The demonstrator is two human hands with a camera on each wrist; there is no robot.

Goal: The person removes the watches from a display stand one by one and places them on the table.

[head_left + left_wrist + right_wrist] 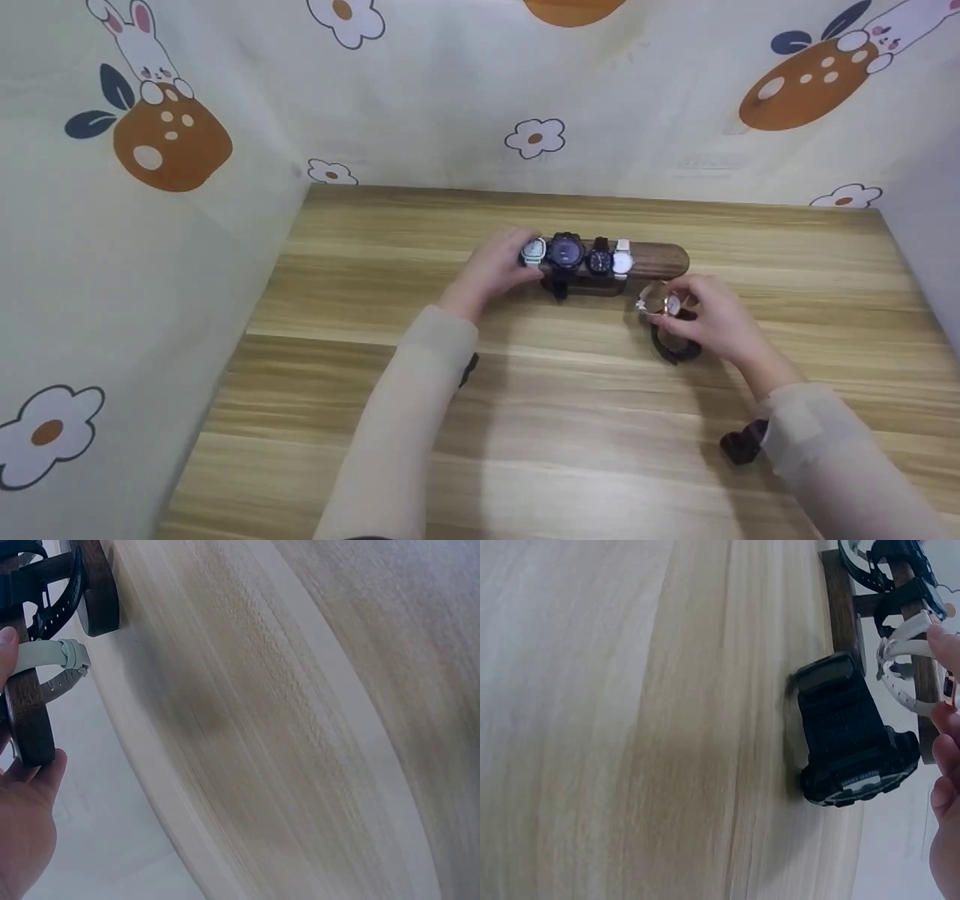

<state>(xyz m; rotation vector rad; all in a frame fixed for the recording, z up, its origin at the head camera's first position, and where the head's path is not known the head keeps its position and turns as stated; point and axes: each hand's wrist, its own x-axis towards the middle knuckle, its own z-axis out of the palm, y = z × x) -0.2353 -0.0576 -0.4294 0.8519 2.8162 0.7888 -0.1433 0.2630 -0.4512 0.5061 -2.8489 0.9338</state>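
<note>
A dark wooden watch stand (660,261) bears several watches along its bar. At its left end my left hand (491,270) grips the bar, thumb by the pale mint watch (534,253) and fingertips at the bar's end. Beside that sit a big black watch (567,252), a smaller dark watch (599,262) and a white-strapped watch (622,262). My right hand (716,319) pinches a gold-rimmed watch (673,304) by its case, its pale strap looped, just off the stand's right part. Under this hand, a chunky black watch (847,735) lies on the table.
Near my right sleeve lies another dark watch (742,444). A black object (468,370) shows partly from behind my left forearm. The wooden table (570,435) meets a patterned cloth wall (450,112) at the back and sides.
</note>
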